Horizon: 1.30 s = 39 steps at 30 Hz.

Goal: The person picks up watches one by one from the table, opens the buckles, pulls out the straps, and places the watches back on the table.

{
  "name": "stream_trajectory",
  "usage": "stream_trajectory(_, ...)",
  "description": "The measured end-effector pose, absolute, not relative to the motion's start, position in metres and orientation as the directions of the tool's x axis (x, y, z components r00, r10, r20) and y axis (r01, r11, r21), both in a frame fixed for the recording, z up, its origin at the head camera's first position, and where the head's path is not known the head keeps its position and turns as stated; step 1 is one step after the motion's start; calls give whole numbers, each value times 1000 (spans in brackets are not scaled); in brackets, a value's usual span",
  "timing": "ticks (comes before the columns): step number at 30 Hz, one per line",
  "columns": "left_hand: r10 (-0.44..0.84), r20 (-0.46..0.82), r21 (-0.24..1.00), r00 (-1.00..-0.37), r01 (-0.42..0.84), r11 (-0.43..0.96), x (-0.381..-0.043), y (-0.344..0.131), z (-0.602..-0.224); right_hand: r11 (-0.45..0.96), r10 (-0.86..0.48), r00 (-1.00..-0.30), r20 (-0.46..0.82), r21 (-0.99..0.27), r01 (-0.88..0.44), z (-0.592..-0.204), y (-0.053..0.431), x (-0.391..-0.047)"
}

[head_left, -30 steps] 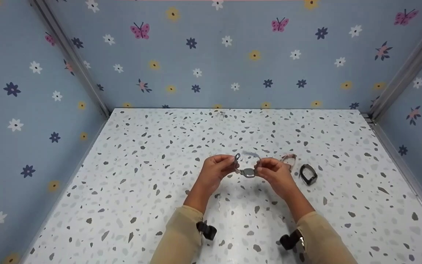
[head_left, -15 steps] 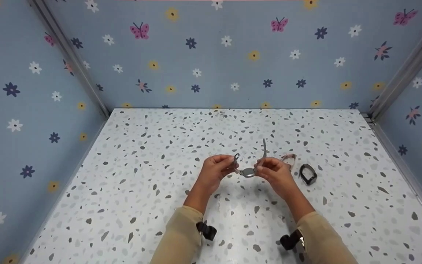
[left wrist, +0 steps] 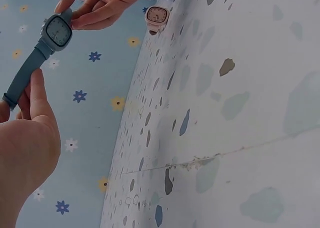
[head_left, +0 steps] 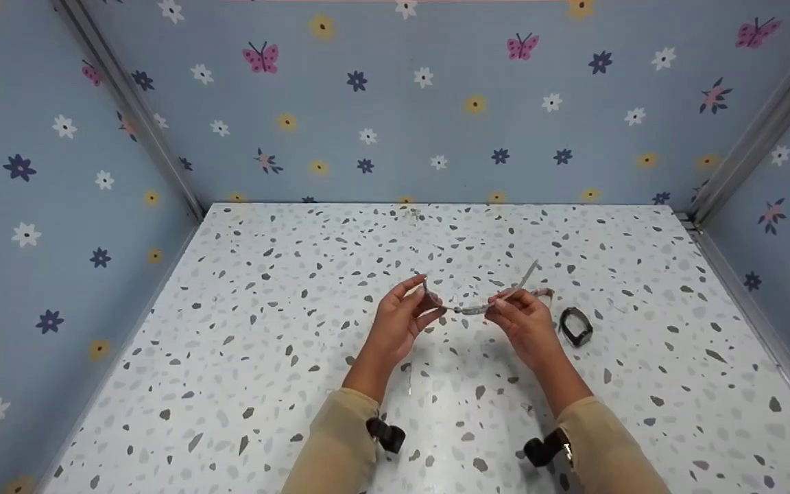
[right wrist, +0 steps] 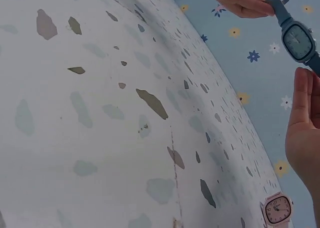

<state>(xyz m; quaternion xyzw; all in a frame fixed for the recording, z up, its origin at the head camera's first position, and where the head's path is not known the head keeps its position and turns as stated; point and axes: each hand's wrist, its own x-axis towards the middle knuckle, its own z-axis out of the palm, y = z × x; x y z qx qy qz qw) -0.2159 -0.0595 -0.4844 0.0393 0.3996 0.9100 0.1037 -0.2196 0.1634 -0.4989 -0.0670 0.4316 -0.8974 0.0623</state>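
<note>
A blue-grey wristwatch with a rounded-square dial is held up between both hands, its strap unfastened. My left hand pinches the buckle end of the strap. My right hand pinches the other strap half close to the case. That half's free end points up and away to the right in the head view. The wrist views show the dial facing the cameras, while from the head it appears nearly edge-on. Behind the right hand lies a pink watch, partly hidden in the head view.
A black watch with its strap looped lies on the speckled white tabletop, right of the right hand. Blue flowered panels enclose the back and both sides. Each forearm wears a small black camera.
The strap half at my right hand has swung from curled over, to upright, to leaning right. The watch case has tipped edge-on in the head view. The left fingers have shifted on the buckle strap.
</note>
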Motion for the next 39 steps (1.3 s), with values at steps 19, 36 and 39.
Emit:
stream_trajectory(19,35,-115,697,-993,-106,-710,-217,-60,-490,-688,99,-993,-61,-726,-24,-498,165,-223)
stream_trajectory(36,33,-105,757,-994,-101,-645,-215,-60,-485,-686,125,-989,-80,-728,-28,-501,171,-221)
stream_trajectory(39,38,-95,752,-995,-97,-653,-215,-59,-483,-696,112,-990,-85,-718,-17,-501,172,-221)
